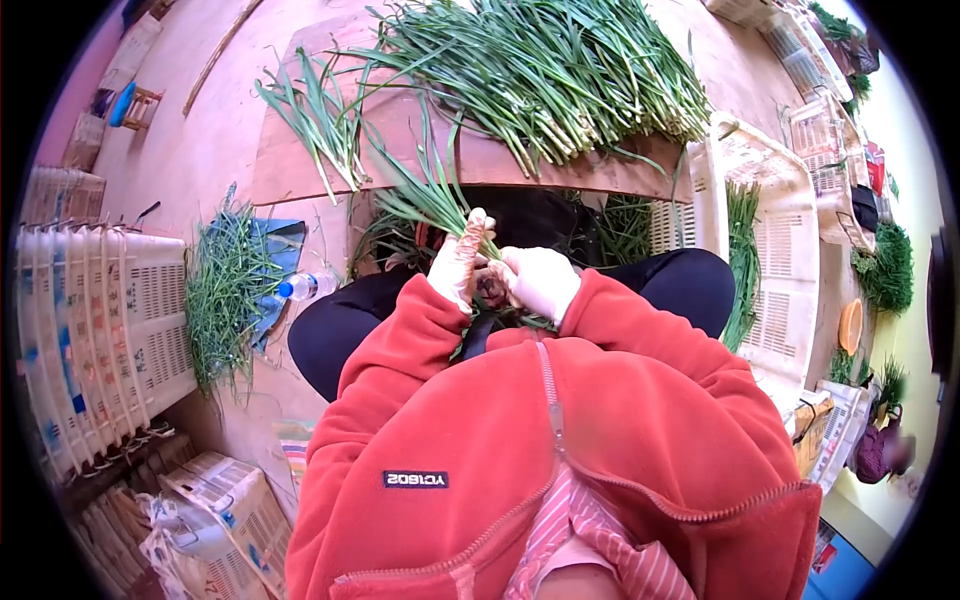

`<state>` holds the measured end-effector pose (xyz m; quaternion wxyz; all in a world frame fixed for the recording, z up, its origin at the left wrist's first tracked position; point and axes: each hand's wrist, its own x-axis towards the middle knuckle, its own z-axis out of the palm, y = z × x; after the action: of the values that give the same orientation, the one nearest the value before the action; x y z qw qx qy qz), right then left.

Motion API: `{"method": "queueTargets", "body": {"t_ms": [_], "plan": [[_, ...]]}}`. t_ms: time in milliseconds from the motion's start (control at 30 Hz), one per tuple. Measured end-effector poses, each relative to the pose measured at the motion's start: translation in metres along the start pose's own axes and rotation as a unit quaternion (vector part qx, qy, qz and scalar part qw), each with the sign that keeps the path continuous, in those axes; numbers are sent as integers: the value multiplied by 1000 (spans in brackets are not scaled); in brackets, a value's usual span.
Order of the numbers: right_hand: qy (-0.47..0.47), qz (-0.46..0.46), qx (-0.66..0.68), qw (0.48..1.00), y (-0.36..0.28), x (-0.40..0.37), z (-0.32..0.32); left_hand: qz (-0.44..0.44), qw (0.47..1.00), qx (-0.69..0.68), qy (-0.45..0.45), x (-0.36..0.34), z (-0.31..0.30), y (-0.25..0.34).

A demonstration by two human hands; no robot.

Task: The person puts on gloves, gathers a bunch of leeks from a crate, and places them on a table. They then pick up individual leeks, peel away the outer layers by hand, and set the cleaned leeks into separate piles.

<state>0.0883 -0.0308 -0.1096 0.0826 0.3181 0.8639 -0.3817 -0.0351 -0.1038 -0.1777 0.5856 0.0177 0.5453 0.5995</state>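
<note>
My left hand, in a white glove with reddish-brown marks, is closed around a small bunch of garlic chives. The leaves fan up and to the left toward the board. Close beside it, my right hand, also in a white glove, has its fingers closed at the lower ends of the same bunch. Its fingertips are partly hidden. Ahead of both hands, a large heap of garlic chives lies on a low wooden board. A smaller loose bunch lies at the board's left side.
A cream plastic crate holding chives stands at my right. At my left, green trimmings lie on a blue sheet, near a water bottle. Stacked crates stand farther left. More crates line the right wall.
</note>
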Motion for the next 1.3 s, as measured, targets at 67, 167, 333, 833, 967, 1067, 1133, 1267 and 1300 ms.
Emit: {"method": "queueTargets", "body": {"t_ms": [67,167,333,833,967,1067,1133,1267,1300], "plan": [[28,-33,-103,994,-5,-7,6,49,996,66,18,-28,10,20],[73,-96,-118,986,-11,-9,20,74,995,-7,63,-36,18,21],[35,-137,-103,984,-4,-7,25,227,962,-150,28,-39,13,25],[410,-131,-20,903,44,42,-90,36,638,635,433,175,-229,220],[474,-98,-116,867,80,71,-121,103,693,514,494,132,-154,207],[380,16,-139,914,84,83,-122,157,624,546,537,105,-124,208],[298,85,-152,939,83,90,-116,280,573,578,509,94,-105,201],[236,145,-133,952,70,102,-88,464,634,553,278,100,-55,153],[184,190,-121,957,56,100,-91,417,657,579,245,110,-46,134]]}}
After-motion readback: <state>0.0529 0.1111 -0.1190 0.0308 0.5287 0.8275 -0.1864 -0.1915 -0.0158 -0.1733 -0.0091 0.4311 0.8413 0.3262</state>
